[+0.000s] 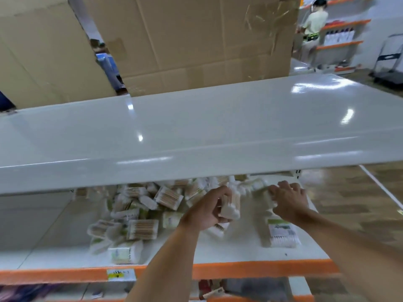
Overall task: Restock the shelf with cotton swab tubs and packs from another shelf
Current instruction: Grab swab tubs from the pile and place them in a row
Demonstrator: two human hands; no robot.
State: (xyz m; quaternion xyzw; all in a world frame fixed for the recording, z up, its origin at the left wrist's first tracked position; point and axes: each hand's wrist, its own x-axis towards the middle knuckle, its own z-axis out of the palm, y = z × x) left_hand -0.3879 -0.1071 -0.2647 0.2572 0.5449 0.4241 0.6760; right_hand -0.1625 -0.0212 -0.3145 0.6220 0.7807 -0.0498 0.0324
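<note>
Two bare arms reach under a glossy white upper shelf point(196, 131) to a lower shelf point(218, 253) with an orange front edge. The left hand point(207, 209) grips one clear pack of cotton swabs point(231, 205). The right hand point(287, 199), fingers curled, rests on blurred swabs; whether it holds any is unclear. A loose pile of swab packs point(139, 212) lies left of the hands, too blurred to count. One flat pack point(282, 233) lies below the right hand.

upper shelf point(196, 127): glossy, smooth | boxes point(196, 35): matt cardboard | swab packs point(142, 229): clear plastic
</note>
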